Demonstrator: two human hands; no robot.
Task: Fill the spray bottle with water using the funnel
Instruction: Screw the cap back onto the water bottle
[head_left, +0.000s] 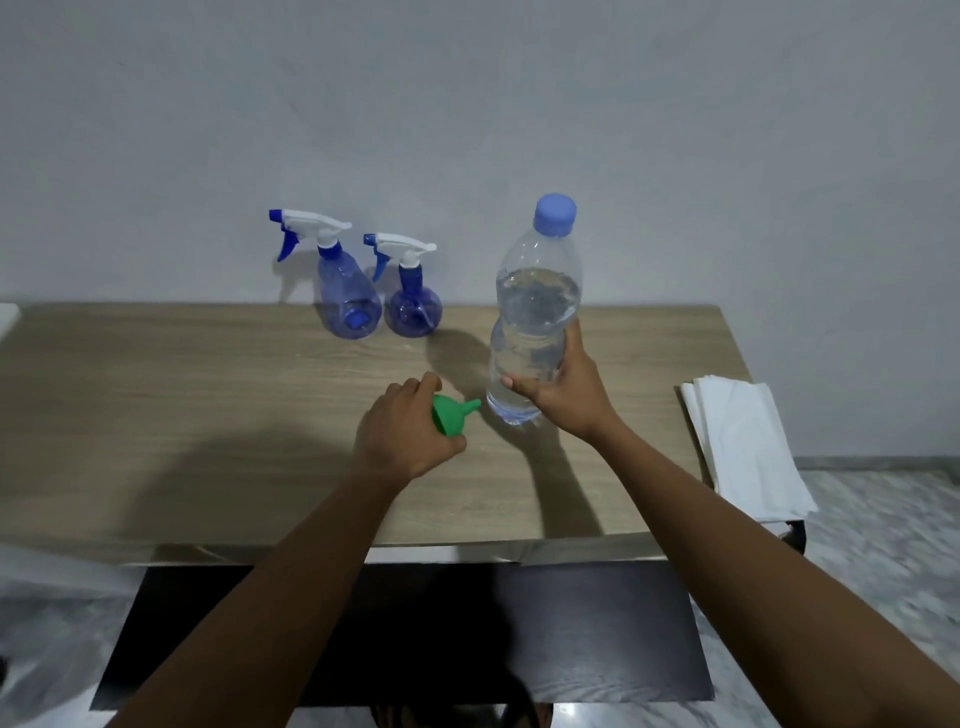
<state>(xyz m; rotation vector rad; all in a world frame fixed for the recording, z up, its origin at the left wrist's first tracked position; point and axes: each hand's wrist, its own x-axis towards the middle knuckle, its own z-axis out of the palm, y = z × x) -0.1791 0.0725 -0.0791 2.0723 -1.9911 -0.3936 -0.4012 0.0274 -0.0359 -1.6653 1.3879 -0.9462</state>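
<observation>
Your left hand (410, 431) grips the green funnel (451, 414) by its cone, low over the counter (208, 415), long axis level, spout pointing right at the water bottle (535, 312). Your right hand (563, 397) wraps that bottle, upright and capped, likely staging both. Both spray bottles (349, 293) (413, 304) stand at the back, heads on, nozzles left

both arms reach forward, left hand (402, 441) curled low, right hand (566, 395) gripping slightly higher.

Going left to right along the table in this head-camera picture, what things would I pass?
Tall spray bottle → round spray bottle → water bottle, held by the right hand → stack of white napkins.
</observation>
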